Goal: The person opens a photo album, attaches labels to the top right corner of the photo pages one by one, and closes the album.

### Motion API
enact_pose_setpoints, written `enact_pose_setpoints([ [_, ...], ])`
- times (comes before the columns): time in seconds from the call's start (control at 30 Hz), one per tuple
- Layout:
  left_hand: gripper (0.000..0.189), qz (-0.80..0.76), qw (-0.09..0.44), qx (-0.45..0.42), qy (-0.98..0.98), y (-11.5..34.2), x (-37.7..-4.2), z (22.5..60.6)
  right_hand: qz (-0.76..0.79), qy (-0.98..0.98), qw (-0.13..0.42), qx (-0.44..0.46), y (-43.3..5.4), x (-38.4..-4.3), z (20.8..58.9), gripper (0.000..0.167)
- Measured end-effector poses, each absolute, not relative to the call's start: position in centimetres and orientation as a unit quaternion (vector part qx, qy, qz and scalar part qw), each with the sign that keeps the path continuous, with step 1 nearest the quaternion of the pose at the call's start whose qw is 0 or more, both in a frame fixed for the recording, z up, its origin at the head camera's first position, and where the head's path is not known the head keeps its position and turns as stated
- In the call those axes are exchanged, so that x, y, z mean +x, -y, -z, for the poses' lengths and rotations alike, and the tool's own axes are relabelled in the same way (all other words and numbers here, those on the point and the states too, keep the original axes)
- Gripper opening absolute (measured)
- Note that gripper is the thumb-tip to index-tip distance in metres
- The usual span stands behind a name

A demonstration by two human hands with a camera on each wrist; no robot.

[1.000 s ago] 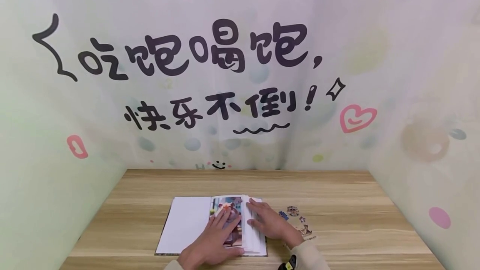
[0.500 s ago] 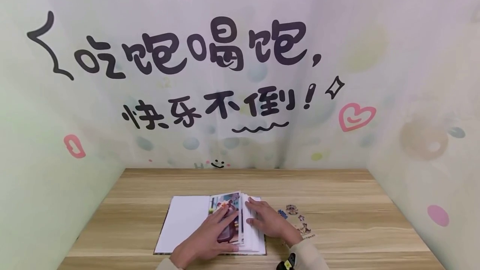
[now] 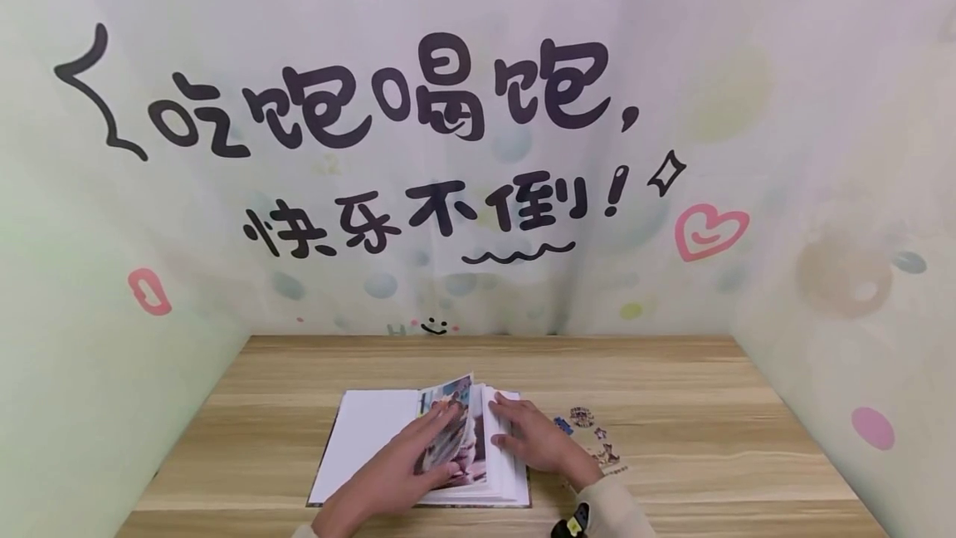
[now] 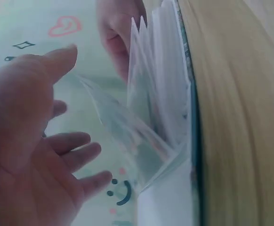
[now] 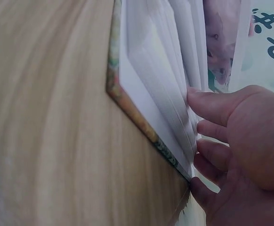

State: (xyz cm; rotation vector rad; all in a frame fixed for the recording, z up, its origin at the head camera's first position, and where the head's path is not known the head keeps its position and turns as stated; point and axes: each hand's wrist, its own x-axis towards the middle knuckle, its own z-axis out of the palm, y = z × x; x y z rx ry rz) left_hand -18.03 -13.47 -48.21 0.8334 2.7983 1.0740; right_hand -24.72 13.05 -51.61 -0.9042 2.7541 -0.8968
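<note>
A photo album [image 3: 368, 437] lies spread on the wooden table [image 3: 687, 430], its white inside cover to the left. One picture page [image 3: 458, 394] stands tilted up from the binding, and part of another picture [image 3: 476, 445] shows behind it. My left hand [image 3: 396, 465] is at the raised page with straight, spread fingers; in the left wrist view a gap shows between these fingers and the page. My right hand [image 3: 536, 437] rests against the stack of white pages [image 5: 160, 70] on the right, thumb and fingertips touching the page edges.
A clear sheet of small stickers [image 3: 601, 442] lies right of the album, partly behind my right forearm. A printed curtain [image 3: 448, 289] hangs along the table's back edge and at both sides. Something black and yellow [image 3: 573, 521] is at my right cuff.
The picture page has risen from lying nearly flat to standing tilted, uncovering another picture behind it. My left hand has drawn back to the left. My right hand has stayed on the right-hand pages.
</note>
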Motion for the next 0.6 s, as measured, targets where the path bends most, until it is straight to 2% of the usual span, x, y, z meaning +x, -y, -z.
enact_pose_setpoints([
  [0.1,0.071,-0.362,-0.016,0.271,-0.892,13.9,-17.8,47.7,0.295,-0.906,0.052,-0.299,-13.1,-24.7,51.6,0.057],
  [0.27,0.081,-0.390,-0.062,0.271,-0.878,14.6,-17.5,47.0,0.301,-0.905,0.058,-0.294,-13.1,-24.8,51.5,0.058],
  [0.6,0.087,-0.446,-0.084,0.206,-0.867,16.2,-17.1,46.6,0.309,-0.906,0.069,-0.281,-13.1,-24.8,51.5,0.058],
])
